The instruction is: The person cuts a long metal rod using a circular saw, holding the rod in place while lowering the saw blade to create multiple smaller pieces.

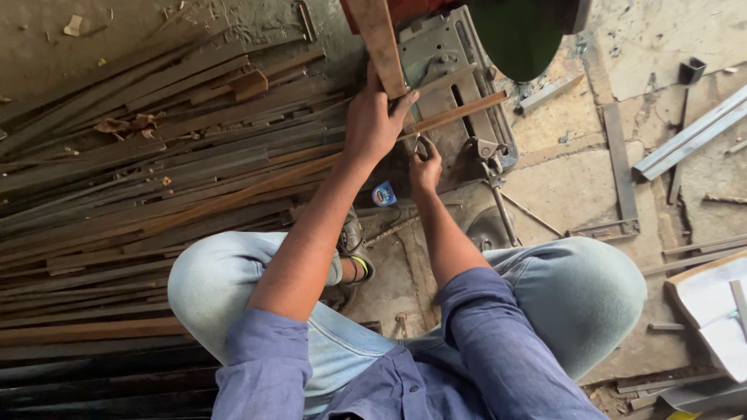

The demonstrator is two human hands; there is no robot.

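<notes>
I squat on the floor before a metal chop saw (455,93) with a dark green blade guard (517,35). My left hand (375,117) is closed on a long rusty steel bar (459,113) that lies across the saw's base, next to a rusty flat piece (377,39) leaning above it. My right hand (425,167) grips a small metal part of the saw's vise, just below the bar. A small blue tape measure (384,194) lies on the floor between my arms.
A large heap of long rusty steel bars (117,179) covers the floor on the left. Loose steel strips (618,159) and angle pieces (692,132) lie on the cracked concrete at the right. A white board (712,311) sits at the right edge.
</notes>
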